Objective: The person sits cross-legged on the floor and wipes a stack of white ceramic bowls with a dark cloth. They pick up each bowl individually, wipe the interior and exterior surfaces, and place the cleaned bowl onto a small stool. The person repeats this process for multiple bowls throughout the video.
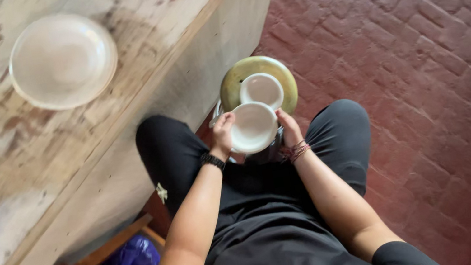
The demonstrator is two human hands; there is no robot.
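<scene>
Both hands meet at the centre of the frame: the left hand [223, 133] grips the left rim of a white bowl [253, 126] and the right hand [289, 131] clasps its right rim. Just above it, a smaller white bowl [261, 89] sits on a greenish round plate [233, 83]. At upper left, stacked white plates [61, 60] rest on a worn wooden table [16, 180].

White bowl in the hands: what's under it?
Under the white bowl, held by the left hand and right hand, a metal rim peeks out beside a green-gold plate carrying a smaller bowl. What that rim belongs to is covered.
</scene>
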